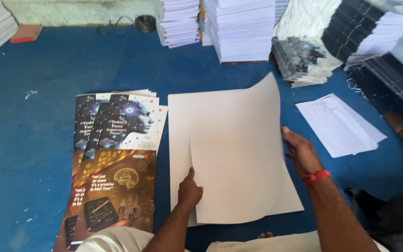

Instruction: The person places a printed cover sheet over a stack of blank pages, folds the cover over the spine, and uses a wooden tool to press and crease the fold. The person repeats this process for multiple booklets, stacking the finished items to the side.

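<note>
A stack of large blank white sheets [197,116] lies on the blue floor in front of me. Its top sheet [243,154] is lifted and curling, with its upper corner raised. My left hand [190,190] pinches that sheet's lower left edge. My right hand [300,151], with a red thread at the wrist, holds the sheet's right edge with fingers curled behind it. Left of the white stack lie several fanned printed covers [117,158] in dark, gold and white colours.
Tall stacks of white paper [241,28] and bundles of dark printed covers [374,32] stand at the back and right. A small pile of lined sheets [339,123] lies to the right. A red brick [26,32] and a coil of wire [144,22] sit by the far wall.
</note>
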